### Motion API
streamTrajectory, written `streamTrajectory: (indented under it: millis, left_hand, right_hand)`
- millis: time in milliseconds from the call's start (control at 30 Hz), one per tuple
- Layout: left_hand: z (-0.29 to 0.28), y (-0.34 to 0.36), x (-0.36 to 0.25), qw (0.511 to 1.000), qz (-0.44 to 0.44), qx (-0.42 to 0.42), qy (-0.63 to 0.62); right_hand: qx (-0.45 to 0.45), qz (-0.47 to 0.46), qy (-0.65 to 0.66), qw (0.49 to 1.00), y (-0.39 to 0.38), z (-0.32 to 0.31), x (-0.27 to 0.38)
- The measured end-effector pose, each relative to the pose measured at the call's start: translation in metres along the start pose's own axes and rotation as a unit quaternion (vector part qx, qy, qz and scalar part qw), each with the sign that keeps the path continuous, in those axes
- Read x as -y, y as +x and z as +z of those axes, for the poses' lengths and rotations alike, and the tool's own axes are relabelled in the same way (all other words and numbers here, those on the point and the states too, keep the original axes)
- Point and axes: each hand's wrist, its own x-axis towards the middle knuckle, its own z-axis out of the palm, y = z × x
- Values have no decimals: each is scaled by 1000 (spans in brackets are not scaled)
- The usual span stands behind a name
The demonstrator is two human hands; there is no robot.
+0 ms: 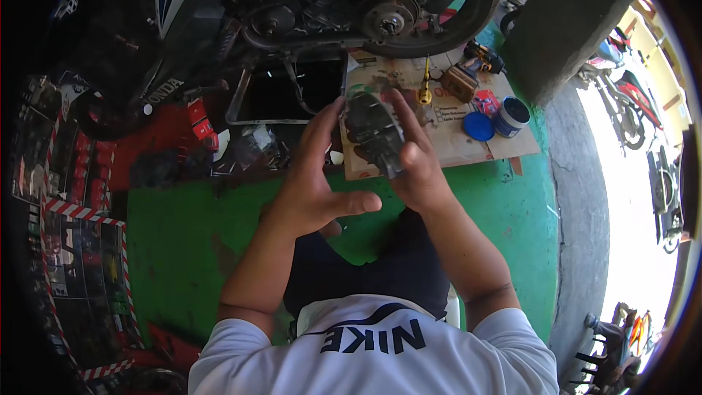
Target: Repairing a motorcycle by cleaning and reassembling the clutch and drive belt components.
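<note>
Between both hands, a dark greasy metal part; right hand fingers clasping it; left hand fingers spread.

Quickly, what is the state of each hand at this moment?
Left hand: open, fingers spread, fingertips touching the dark greasy metal engine part.
Right hand: closed around the same part, holding it up.
</note>
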Motion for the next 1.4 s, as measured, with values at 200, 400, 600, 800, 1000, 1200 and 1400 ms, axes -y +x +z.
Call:
streamTrajectory:
  millis: [200, 400, 600, 800, 1000, 1200, 1400]
  left_hand:
    - [30, -40, 42, 993, -97, -38, -58]
    - [21, -88, 75, 946, -200, -78, -242]
    - [8, -113, 88, 865, -226, -106, -435]
    - [3, -120, 95, 844, -218, -129, -472]
    - [3, -109, 88, 810, -213, -127, -531]
    - [6, -90, 75, 735, -217, -165, -621]
    - [15, -77, 69, 726, -221, -154, -633]
  right_hand:
    - [-7, 95, -85, 992, -35, 6, -44]
    - [-96, 108, -449, 882, -28, -46, -57]
    - [-207, 78, -638, 737, 23, -194, -57]
    - [-96, 141, -653, 738, 35, -253, -87]
    - [-34, 163, -621, 766, 28, -254, -96]
    - [-108, 98, -269, 952, 13, -155, -69]
    - [-103, 23, -206, 973, -17, -74, -47]
